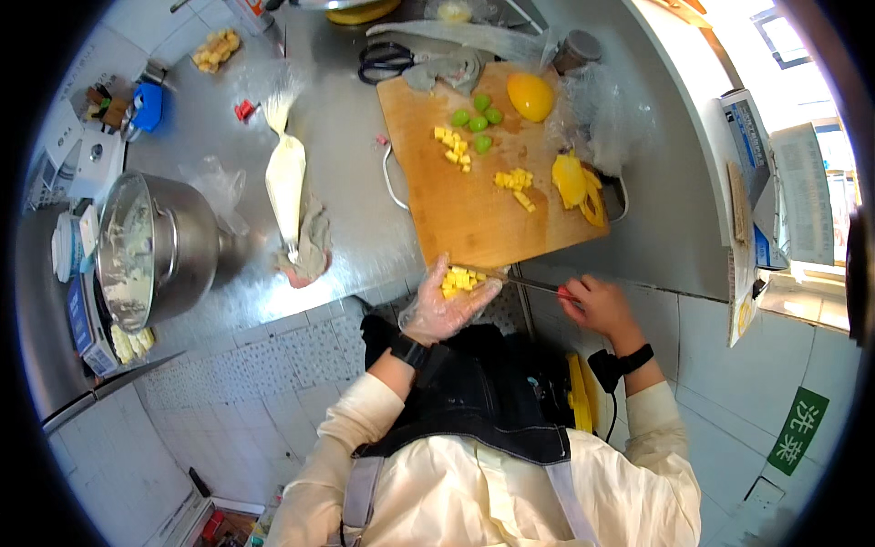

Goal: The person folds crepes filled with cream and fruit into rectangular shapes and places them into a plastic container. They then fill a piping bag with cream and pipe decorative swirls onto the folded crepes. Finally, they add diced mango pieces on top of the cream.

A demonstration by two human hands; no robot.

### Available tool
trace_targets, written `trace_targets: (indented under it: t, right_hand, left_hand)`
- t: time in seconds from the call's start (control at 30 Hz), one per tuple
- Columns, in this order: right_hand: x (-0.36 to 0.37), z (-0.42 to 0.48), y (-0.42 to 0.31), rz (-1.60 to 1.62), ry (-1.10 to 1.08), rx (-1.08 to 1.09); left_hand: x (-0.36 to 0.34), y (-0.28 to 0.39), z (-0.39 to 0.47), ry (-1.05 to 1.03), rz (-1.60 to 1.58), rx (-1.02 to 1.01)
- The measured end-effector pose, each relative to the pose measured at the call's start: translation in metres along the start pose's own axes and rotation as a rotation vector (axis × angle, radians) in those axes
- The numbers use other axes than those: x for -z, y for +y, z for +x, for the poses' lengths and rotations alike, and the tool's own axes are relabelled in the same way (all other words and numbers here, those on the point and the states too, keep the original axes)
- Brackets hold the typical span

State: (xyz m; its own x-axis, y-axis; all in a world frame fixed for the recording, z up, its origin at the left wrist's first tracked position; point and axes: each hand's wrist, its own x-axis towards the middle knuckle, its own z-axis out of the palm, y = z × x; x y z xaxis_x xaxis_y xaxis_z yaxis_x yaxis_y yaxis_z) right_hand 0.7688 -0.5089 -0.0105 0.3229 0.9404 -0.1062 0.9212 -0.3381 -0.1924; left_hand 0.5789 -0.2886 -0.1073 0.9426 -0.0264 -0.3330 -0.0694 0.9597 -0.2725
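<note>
Cupped just below the near edge of the wooden cutting board (465, 219), my left hand (444, 304), in a clear plastic glove, holds diced yellow mango (459, 280). My right hand (598, 304) grips the red handle of a knife (533, 282), whose blade lies along the board's near edge, over the mango in my left palm. On the board are two groups of mango cubes (514, 180), several green grapes (478, 123), a peeled-looking mango piece (530, 97) and mango scraps (577, 186). A grey cloth (451, 72) lies at its far edge.
Left of the board, a filled piping bag (285, 184) rests with its tip on a grey cloth (314, 239). Farther left stands a steel mixing bowl (164, 249) with cream residue. Black-handled scissors (385, 63), a dark jar (577, 51) and plastic bags (601, 116) lie around the board.
</note>
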Motion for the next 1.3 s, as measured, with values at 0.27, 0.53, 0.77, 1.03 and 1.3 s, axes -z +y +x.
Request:
trace_targets:
  t: [0.27,0.53,0.77,1.03,1.3]
  right_hand:
    - [0.013,-0.026,0.017,-0.029,0.122,0.102]
    - [-0.024,0.033,-0.027,-0.038,0.425,-0.185]
    - [-0.045,0.094,-0.064,-0.029,0.452,-0.143]
    - [-0.015,0.144,-0.173,0.384,0.586,0.254]
    - [0.022,0.188,-0.522,0.746,0.247,1.157]
  left_hand:
    - [-0.014,0.017,-0.028,-0.010,0.315,0.140]
    - [-0.072,0.035,-0.080,-0.002,0.249,-0.124]
    - [-0.100,0.057,-0.156,-0.058,0.165,-0.418]
    - [-0.096,0.068,-0.293,-0.225,-0.040,-0.699]
    - [-0.046,0.077,-0.476,-0.269,0.023,-1.113]
